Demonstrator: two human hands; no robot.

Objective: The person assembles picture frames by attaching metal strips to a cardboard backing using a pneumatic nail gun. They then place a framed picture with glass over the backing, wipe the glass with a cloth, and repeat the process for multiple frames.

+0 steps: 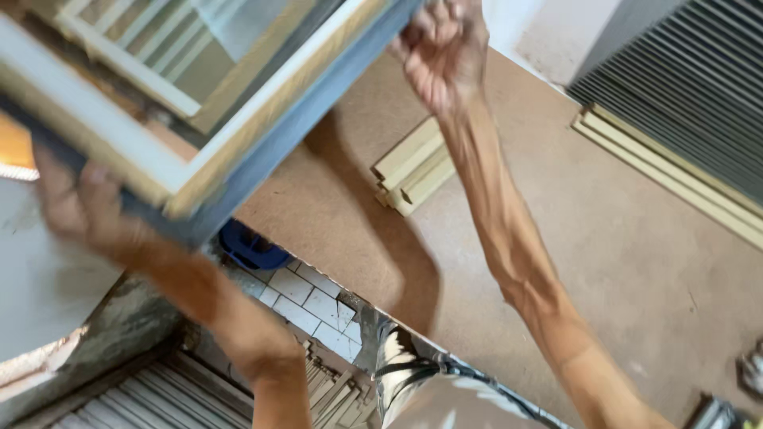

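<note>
Head view — two hands, left hand (83, 208) and right hand (442, 49), each grip clamped on one wooden frame (199, 111) — one bundle of slats (413, 167) below

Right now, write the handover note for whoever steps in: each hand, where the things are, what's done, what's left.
Left hand: grips the lower corner of the wooden frame from beneath.
Right hand: closed on the frame's upper edge, arm stretched out.
Frame: held tilted in the air above the brown workbench board, touching nothing else.
On the board: a small stack of pale wood strips below the right hand; long strips at the far edge.
Done: frame is lifted off the board.
Left: frame not yet set down anywhere.
</note>
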